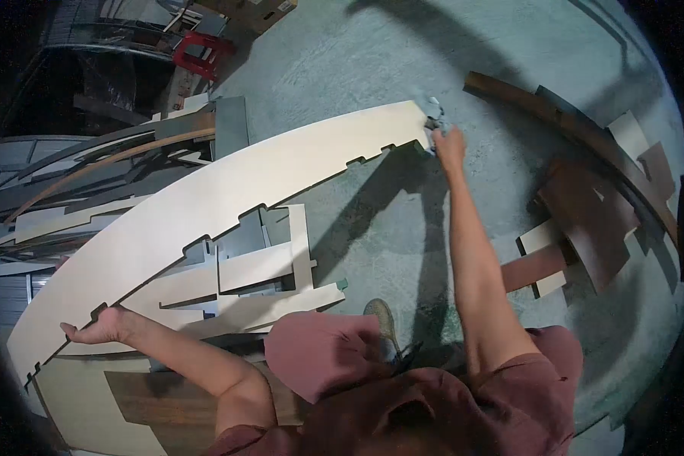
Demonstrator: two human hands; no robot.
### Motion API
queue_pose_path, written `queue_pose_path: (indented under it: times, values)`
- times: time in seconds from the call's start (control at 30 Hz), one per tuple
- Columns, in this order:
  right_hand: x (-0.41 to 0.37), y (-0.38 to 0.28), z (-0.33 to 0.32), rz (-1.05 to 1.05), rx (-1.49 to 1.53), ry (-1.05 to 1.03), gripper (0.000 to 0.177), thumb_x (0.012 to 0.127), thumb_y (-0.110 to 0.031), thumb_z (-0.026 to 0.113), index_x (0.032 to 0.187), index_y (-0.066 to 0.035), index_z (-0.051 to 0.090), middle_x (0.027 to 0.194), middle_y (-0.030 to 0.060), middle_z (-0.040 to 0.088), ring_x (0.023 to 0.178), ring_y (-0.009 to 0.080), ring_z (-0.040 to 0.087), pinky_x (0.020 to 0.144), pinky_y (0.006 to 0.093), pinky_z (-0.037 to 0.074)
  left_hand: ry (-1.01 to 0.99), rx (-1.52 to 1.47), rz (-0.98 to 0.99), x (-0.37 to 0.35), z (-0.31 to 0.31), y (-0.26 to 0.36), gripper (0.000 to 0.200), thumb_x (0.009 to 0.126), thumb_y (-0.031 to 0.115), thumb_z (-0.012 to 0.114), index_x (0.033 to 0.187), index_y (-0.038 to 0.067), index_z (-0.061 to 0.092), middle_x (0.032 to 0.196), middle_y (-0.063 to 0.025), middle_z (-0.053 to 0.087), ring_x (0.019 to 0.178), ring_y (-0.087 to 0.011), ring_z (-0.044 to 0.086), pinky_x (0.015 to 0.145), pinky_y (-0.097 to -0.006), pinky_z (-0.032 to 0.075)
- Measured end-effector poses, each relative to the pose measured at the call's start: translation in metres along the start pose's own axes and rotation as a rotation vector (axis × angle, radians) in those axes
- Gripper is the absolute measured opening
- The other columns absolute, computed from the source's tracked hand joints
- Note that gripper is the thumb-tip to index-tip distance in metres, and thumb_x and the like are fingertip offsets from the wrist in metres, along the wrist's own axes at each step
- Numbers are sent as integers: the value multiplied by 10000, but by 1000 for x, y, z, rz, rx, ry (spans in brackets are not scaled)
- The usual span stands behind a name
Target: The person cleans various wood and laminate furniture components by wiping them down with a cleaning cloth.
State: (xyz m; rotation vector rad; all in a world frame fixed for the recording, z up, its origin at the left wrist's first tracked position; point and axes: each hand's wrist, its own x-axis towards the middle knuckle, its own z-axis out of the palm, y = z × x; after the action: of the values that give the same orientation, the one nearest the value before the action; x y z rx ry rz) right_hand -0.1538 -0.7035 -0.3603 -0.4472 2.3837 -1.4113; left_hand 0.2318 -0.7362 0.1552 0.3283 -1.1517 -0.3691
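Note:
A long cream-coloured panel [228, 182] with a curved outer edge and a notched inner edge stretches across the view, tilted from lower left to upper right. My left hand [102, 327] grips its notched edge near the lower left end; the thumb shows and the other fingers are partly hidden by the panel. At the far right end, my right hand [448, 148] is closed around a small bluish-grey item [433, 114] against the panel's tip. What that item is cannot be made out.
Stacked curved and straight board offcuts [114, 182] lie at the left, with cut frame pieces [258, 266] below the panel. Brown and cream scraps [589, 216] and a long curved strip [577, 129] lie right. A red stool [203, 55] and cardboard box [258, 11] stand behind.

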Motion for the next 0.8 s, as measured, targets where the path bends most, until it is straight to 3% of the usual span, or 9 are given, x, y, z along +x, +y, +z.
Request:
queue_pose_path:
  times: [0.13,0.2,0.23,0.33,0.4,0.47,0.53,0.63,0.8]
  values:
    - [18,26,-1,156,365,133,537,680,-201,576,1087,95,388,1054,266,477,997,379,458,875,402,342,-57,52,6,5,-5,-4,434,727,281,500,1059,4,464,1044,-118,490,989,-244,476,842,-392,375]
    - [25,24,10,285,689,299,426,699,-136,544,1050,72,421,956,190,528,835,230,538,728,317,424,36,101,-64,13,0,-6,420,744,293,473,1040,-5,454,1015,-132,487,986,-246,479,833,-389,385]
    - [28,23,14,332,873,248,544,711,-166,552,1144,80,332,1145,213,445,1053,320,449,883,359,340,-6,147,-21,13,-1,-7,398,759,285,444,1032,-5,440,990,-140,482,982,-247,483,832,-397,400]
    - [26,10,29,379,1045,219,505,740,-118,520,1161,70,314,1144,193,445,1044,296,455,877,347,349,105,218,-57,9,9,-4,423,737,313,423,995,-18,470,928,-161,510,888,-307,526,767,-464,448]
    - [-9,-43,5,377,1117,271,459,765,-83,485,1175,38,317,1111,169,468,1007,259,478,852,335,371,133,193,-107,8,10,-1,440,753,317,418,1065,7,414,973,-156,471,911,-299,507,764,-473,447]
    - [-39,-80,-7,370,1447,369,342,768,-90,499,1077,31,415,961,94,524,742,188,548,613,303,454,138,200,-72,10,8,-1,461,755,307,429,1115,27,356,1023,-158,433,943,-301,488,769,-483,444]
    - [-82,-125,-45,452,1244,76,384,774,-128,506,1097,50,398,1040,127,502,873,216,546,693,306,446,172,169,-102,11,7,0,460,755,306,434,1112,27,354,1016,-157,431,939,-302,489,771,-482,446]
    - [-117,-165,-32,267,866,237,410,769,-156,490,1092,72,383,951,151,518,852,218,506,778,314,391,208,174,-106,8,6,4,470,754,314,443,1113,26,346,1014,-156,427,939,-302,488,771,-477,451]
    - [-157,-188,-61,15,1104,-37,314,742,-130,494,1012,13,422,943,175,485,887,288,481,798,368,352,172,160,-94,-3,10,15,505,767,313,445,1150,11,314,1054,-158,422,957,-291,484,761,-457,460]
